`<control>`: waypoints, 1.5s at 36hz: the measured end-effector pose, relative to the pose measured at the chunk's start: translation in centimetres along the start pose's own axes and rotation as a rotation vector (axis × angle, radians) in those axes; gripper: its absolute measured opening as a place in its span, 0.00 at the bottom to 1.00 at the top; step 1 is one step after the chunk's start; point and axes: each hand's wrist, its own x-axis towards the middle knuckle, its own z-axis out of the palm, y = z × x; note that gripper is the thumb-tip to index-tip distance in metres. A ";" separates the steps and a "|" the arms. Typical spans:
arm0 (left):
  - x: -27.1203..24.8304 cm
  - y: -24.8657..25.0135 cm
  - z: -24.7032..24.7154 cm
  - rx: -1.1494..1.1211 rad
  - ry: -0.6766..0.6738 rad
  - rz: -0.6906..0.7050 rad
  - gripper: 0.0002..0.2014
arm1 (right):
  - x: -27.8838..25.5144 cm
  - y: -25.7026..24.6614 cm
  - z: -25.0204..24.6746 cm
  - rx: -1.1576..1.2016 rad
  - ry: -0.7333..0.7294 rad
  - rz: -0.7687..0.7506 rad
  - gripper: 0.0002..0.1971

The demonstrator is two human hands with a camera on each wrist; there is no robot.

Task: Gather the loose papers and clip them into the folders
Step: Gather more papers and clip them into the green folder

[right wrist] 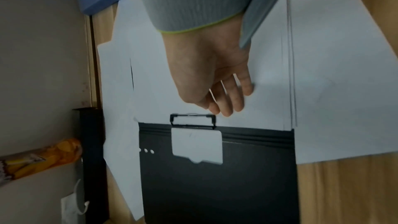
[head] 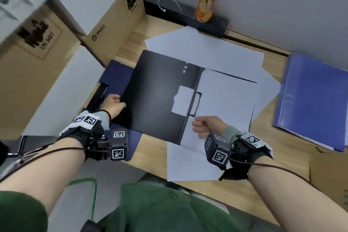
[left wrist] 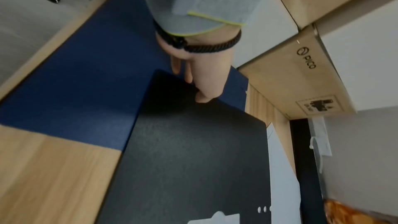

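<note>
A black folder (head: 156,88) lies open at centre frame, white papers (head: 226,103) under its clip (head: 194,103) on the right half. Loose sheets (head: 207,49) spread beneath it. A navy folder (head: 116,73) lies under its left edge, and a blue folder (head: 312,100) lies shut at right.

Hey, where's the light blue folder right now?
In the head view the light blue folder lies closed on the right side of the desk, just right of the loose papers around the open black folder.

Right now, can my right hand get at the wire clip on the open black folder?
Probably yes. The right hand rests on the papers just beside the clip of the black folder, and nothing lies between them.
</note>
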 end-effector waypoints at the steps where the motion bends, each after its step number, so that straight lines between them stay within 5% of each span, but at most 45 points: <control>1: 0.1 -0.4 -0.4 -0.035 -0.018 -0.007 0.26 | 0.3 0.1 0.7 0.005 0.015 0.003 0.07; 8: -1.0 0.2 -3.4 -0.279 -0.094 0.037 0.21 | -0.2 -1.6 4.6 -0.052 0.077 -0.050 0.09; 13: -3.6 3.9 -6.9 -0.310 -0.357 0.136 0.11 | -1.0 -2.6 5.6 -0.125 0.034 -0.076 0.20; 18: -6.1 8.9 -8.7 -0.341 -0.565 0.281 0.12 | -4.3 -5.4 6.7 -0.013 -0.048 -0.189 0.16; 22: -7.9 11.8 -7.1 -0.300 -0.722 0.338 0.17 | -7.0 -7.3 6.9 0.067 -0.140 -0.228 0.15; 30: -13.4 17.3 0.1 -0.275 -1.015 0.423 0.05 | -11.3 -6.0 2.8 0.235 -0.103 -0.342 0.25; 36: -16.4 18.0 5.8 -0.113 -1.201 0.316 0.19 | -13.3 -1.0 -2.9 0.406 0.017 -0.373 0.27; 42: -15.9 15.3 10.0 -0.036 -1.184 0.162 0.19 | -12.7 2.7 -4.6 0.305 0.261 -0.324 0.20; 48: -11.8 11.6 10.6 -0.016 -0.852 0.082 0.16 | -11.2 7.1 -6.7 0.175 0.552 -0.132 0.25; 54: -9.5 8.4 10.1 -0.051 -0.717 -0.069 0.17 | -10.5 9.2 -7.0 0.137 0.508 -0.035 0.22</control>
